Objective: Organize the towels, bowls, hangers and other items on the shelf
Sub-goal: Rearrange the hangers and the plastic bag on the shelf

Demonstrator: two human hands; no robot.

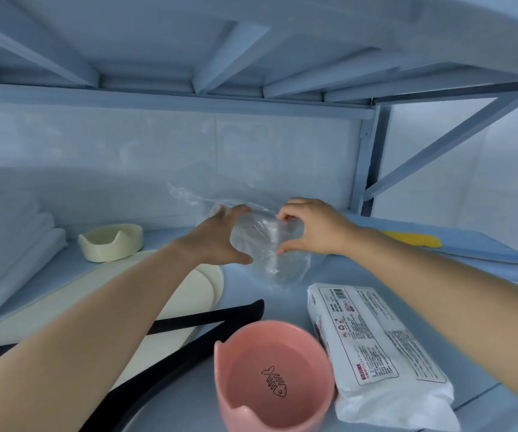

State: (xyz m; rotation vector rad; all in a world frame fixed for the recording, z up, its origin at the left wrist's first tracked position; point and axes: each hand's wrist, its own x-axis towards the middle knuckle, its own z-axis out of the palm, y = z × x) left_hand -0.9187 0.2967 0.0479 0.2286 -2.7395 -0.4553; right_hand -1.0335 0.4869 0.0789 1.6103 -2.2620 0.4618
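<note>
A clear plastic bag lies crumpled at the back middle of the shelf. My left hand touches its left side with fingers spread, thumb below. My right hand pinches the bag's right side between curled fingers and thumb. A pink bowl with a fishbone drawing stands at the front. A cream bowl sits at the back left. Folded white towels are stacked far left. A black hanger lies across a cream plate.
A white wrapped pack with printed labels lies at the front right. Blue flat boards with a yellow item sit at the back right. The upper shelf and its metal brace hang close overhead.
</note>
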